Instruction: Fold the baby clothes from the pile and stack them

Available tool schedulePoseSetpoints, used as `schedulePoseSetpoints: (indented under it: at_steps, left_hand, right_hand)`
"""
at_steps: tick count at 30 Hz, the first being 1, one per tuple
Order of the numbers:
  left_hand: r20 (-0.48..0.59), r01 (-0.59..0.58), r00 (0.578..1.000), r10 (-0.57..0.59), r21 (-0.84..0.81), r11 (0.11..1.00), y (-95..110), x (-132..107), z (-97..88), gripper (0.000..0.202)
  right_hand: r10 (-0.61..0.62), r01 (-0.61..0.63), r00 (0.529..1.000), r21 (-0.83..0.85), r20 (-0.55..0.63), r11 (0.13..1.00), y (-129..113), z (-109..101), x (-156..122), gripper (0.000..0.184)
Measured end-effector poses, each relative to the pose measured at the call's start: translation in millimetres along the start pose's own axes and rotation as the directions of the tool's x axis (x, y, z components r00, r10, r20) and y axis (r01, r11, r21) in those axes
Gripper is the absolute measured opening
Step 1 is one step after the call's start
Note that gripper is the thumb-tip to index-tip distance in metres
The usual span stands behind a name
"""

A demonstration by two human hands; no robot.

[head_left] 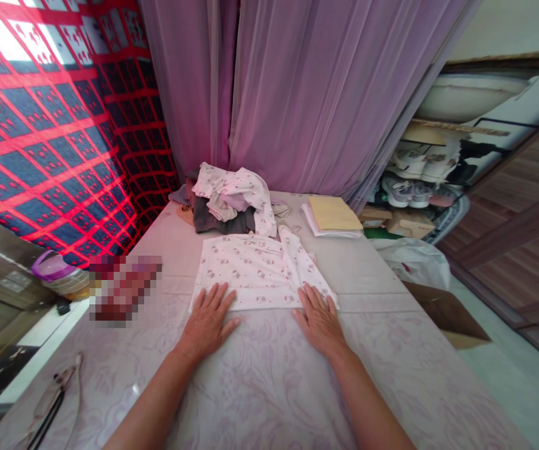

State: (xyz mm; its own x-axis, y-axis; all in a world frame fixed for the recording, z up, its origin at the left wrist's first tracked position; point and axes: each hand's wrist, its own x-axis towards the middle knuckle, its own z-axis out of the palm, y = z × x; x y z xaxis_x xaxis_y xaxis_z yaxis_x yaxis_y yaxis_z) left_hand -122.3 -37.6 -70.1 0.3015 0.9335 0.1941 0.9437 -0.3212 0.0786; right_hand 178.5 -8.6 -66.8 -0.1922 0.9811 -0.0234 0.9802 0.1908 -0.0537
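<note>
A white baby-style top with a small pink print [250, 272] lies flat and partly folded on the bed, its sleeve turned in at the right. My left hand [208, 322] rests palm down on its near edge, fingers spread. My right hand [318, 320] lies the same way on the near right corner. Neither hand grips the cloth. Behind the top sits a loose pile of clothes [222, 200], with a similar white printed garment over dark grey ones. The bed's floral sheet [260, 387] stretches under my forearms.
A stack of papers under a yellow folder [333, 215] lies at the bed's far right. Eyeglasses [51, 400] sit at the near left. A pixelated patch [123, 287] hides something on the left. Purple curtains [297, 94] hang behind. Shoes [403, 190] and a cardboard box [447, 315] stand right of the bed.
</note>
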Motion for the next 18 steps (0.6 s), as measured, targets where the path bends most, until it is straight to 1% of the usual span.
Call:
schedulePoseSetpoints:
  at_steps: [2,5,10,15,18]
  left_hand:
    - [0.006,-0.040,0.999,0.040,-0.024,0.999,0.0,-0.8,-1.8,0.060]
    - [0.053,-0.072,0.996,0.075,-0.050,0.996,2.1,-1.4,-5.4,0.057]
    - [0.092,-0.032,0.995,0.038,-0.064,0.997,5.8,-0.4,-9.4,0.054]
    - [0.117,-0.009,0.993,0.019,-0.083,0.997,7.3,-0.3,-12.1,0.054]
    - [0.144,0.005,0.990,0.009,-0.097,0.995,7.3,0.3,-15.0,0.053]
  right_hand:
    - [-0.004,0.004,1.000,0.004,-0.025,1.000,-0.6,0.9,0.0,0.055]
    - [-0.021,0.021,0.999,0.006,-0.037,1.000,-0.2,1.1,-1.1,0.054]
    - [-0.078,0.079,0.996,0.010,-0.036,0.997,4.0,0.8,-6.6,0.049]
    - [-0.054,0.055,0.998,0.023,-0.027,0.998,-0.9,-1.8,-12.5,0.051]
    - [-0.045,0.046,0.999,0.055,-0.026,0.997,-2.5,-8.5,-11.6,0.049]
